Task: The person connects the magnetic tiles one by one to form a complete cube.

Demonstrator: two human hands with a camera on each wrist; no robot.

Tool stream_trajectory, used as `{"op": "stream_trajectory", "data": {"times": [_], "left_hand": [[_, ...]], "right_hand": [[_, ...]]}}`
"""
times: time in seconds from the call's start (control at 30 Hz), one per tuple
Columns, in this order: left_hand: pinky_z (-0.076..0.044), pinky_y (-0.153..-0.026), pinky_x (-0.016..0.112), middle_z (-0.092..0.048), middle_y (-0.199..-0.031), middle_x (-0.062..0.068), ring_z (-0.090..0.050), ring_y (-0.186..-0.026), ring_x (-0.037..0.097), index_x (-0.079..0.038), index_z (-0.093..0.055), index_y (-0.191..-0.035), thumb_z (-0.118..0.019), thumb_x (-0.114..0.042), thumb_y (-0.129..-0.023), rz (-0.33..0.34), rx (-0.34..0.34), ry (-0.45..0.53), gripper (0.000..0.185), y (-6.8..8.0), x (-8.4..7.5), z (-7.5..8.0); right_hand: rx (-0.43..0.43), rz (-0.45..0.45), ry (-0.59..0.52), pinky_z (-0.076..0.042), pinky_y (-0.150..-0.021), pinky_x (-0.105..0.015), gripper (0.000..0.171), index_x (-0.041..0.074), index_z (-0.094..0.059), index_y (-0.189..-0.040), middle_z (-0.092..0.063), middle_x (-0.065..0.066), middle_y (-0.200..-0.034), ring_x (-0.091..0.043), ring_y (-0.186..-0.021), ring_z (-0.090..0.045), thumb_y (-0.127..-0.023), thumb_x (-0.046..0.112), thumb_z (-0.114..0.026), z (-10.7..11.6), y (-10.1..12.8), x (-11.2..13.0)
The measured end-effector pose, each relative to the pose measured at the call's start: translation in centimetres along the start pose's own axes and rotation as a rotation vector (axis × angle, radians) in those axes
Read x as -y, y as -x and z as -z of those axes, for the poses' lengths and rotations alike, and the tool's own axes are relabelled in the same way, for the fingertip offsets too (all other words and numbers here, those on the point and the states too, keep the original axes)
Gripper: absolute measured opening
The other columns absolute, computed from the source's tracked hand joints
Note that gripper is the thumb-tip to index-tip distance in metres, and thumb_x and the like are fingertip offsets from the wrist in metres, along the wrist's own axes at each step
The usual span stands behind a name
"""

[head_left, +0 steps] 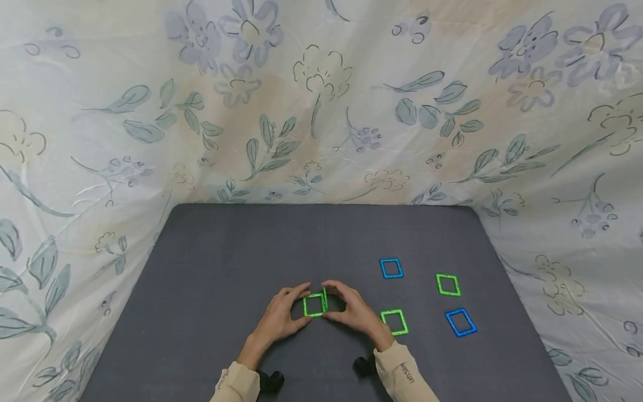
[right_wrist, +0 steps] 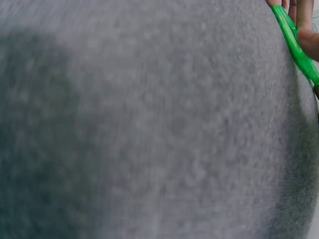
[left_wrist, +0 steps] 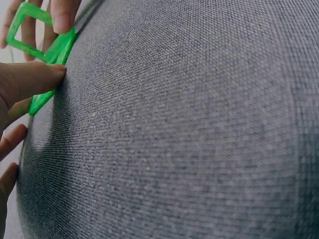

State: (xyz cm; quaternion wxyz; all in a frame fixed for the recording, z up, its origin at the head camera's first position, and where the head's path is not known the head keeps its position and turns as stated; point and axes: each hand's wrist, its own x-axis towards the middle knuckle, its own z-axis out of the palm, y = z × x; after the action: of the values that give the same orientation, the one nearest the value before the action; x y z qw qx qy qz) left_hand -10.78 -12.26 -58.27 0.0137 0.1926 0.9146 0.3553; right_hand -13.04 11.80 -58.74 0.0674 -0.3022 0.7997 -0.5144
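Observation:
A green square magnetic tile frame (head_left: pixel 305 306) lies flat on the dark grey table. My left hand (head_left: pixel 282 316) holds it at its left side, thumb at the near edge and fingers at the far edge. Along its right edge a second green tile (head_left: pixel 325 301) stands upright, and my right hand (head_left: pixel 354 311) pinches this one between thumb and fingers. In the left wrist view the upright tile (left_wrist: pixel 14 26) meets the flat tile (left_wrist: pixel 42 102) at an angle. Only a strip of green tile (right_wrist: pixel 294 45) shows at the right wrist view's upper corner.
To the right lie a blue tile (head_left: pixel 401 268), a green tile (head_left: pixel 438 283), another green tile (head_left: pixel 404 322) close to my right wrist, and a darker blue tile (head_left: pixel 470 320). A floral cloth (head_left: pixel 321 139) hangs behind and beside the grey table (head_left: pixel 226 240).

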Motion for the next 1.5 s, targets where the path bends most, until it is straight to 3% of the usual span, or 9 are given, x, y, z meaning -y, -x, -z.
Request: {"op": "stream_trajectory", "data": {"times": [0.23, 0.4, 0.57, 0.77, 0.93, 1.1, 1.3, 1.5], "left_hand": [[-0.047, -0.101, 0.055, -0.07, -0.13, -0.001, -0.06, -0.118, 0.026, -0.017, -0.057, -0.146, -0.088, -0.024, -0.082, -0.01, 0.007, -0.025, 0.071, -0.3, 0.0, 0.1], [-0.049, -0.097, 0.053, -0.07, -0.128, 0.004, -0.062, -0.115, 0.026, -0.015, -0.063, -0.139, -0.087, -0.03, -0.082, -0.083, 0.062, -0.1, 0.064, -1.0, 0.1, 0.8], [-0.051, -0.088, 0.044, -0.071, -0.117, 0.004, -0.064, -0.103, 0.021, -0.012, -0.072, -0.126, -0.081, -0.029, -0.088, -0.159, 0.145, -0.131, 0.043, -2.9, 0.0, 1.8], [-0.048, -0.07, 0.023, -0.07, -0.096, 0.004, -0.061, -0.08, 0.013, -0.007, -0.077, -0.116, -0.079, -0.018, -0.091, -0.229, 0.278, -0.059, 0.027, -6.0, -0.4, 2.1], [-0.046, -0.069, 0.021, -0.068, -0.09, 0.001, -0.056, -0.076, 0.008, -0.009, -0.078, -0.109, -0.081, -0.016, -0.089, -0.229, 0.398, -0.036, 0.022, -7.9, -0.8, 1.7], [-0.045, -0.067, 0.022, -0.068, -0.087, -0.002, -0.051, -0.072, 0.004, -0.012, -0.079, -0.1, -0.08, -0.01, -0.089, -0.207, 0.486, -0.049, 0.011, -8.9, -1.1, 1.4], [-0.047, -0.068, 0.022, -0.067, -0.087, -0.001, -0.052, -0.073, 0.003, -0.013, -0.081, -0.094, -0.079, -0.005, -0.088, -0.217, 0.518, -0.064, 0.011, -9.3, -1.2, 1.4], [-0.047, -0.066, 0.02, -0.067, -0.085, -0.004, -0.052, -0.071, 0.002, -0.016, -0.082, -0.09, -0.082, -0.009, -0.086, -0.217, 0.543, -0.054, 0.008, -9.7, -0.9, 1.6]], "right_hand": [[0.003, -0.033, -0.042, -0.049, -0.108, -0.045, 0.069, -0.004, -0.049, -0.141, -0.06, -0.024, -0.137, -0.037, -0.127, -0.062, -0.082, 0.001, -0.084, 0.2, 0.1, 0.2], [0.011, -0.046, -0.046, -0.048, -0.109, -0.045, 0.068, -0.004, -0.049, -0.142, -0.059, -0.023, -0.139, -0.037, -0.129, -0.061, -0.083, 0.003, -0.083, 0.2, 0.3, 0.3], [0.025, -0.053, -0.027, -0.049, -0.109, -0.043, 0.069, -0.002, -0.049, -0.142, -0.059, -0.022, -0.139, -0.037, -0.13, -0.06, -0.084, 0.007, -0.083, 0.3, 0.4, 0.5], [0.014, -0.016, 0.04, -0.053, -0.101, -0.042, 0.068, 0.003, -0.054, -0.141, -0.062, -0.017, -0.138, -0.032, -0.122, -0.064, -0.082, 0.01, -0.085, 0.4, 0.4, 0.8], [-0.002, 0.058, 0.107, -0.051, -0.1, -0.044, 0.067, 0.005, -0.057, -0.139, -0.057, -0.014, -0.136, -0.034, -0.119, -0.059, -0.079, 0.01, -0.087, 0.3, 0.4, 0.8], [0.009, 0.057, 0.078, -0.05, -0.099, -0.044, 0.068, 0.008, -0.058, -0.14, -0.052, -0.017, -0.129, -0.034, -0.113, -0.056, -0.079, 0.008, -0.087, 0.3, 0.5, 0.8], [0.054, 0.036, 0.086, -0.05, -0.097, -0.042, 0.068, 0.011, -0.056, -0.145, -0.053, -0.018, -0.128, -0.031, -0.112, -0.054, -0.083, 0.01, -0.084, 0.6, 0.6, 0.8], [0.089, 0.031, 0.12, -0.048, -0.097, -0.039, 0.068, 0.011, -0.055, -0.147, -0.055, -0.016, -0.129, -0.029, -0.114, -0.053, -0.085, 0.014, -0.082, 0.8, 0.7, 0.9]]}}
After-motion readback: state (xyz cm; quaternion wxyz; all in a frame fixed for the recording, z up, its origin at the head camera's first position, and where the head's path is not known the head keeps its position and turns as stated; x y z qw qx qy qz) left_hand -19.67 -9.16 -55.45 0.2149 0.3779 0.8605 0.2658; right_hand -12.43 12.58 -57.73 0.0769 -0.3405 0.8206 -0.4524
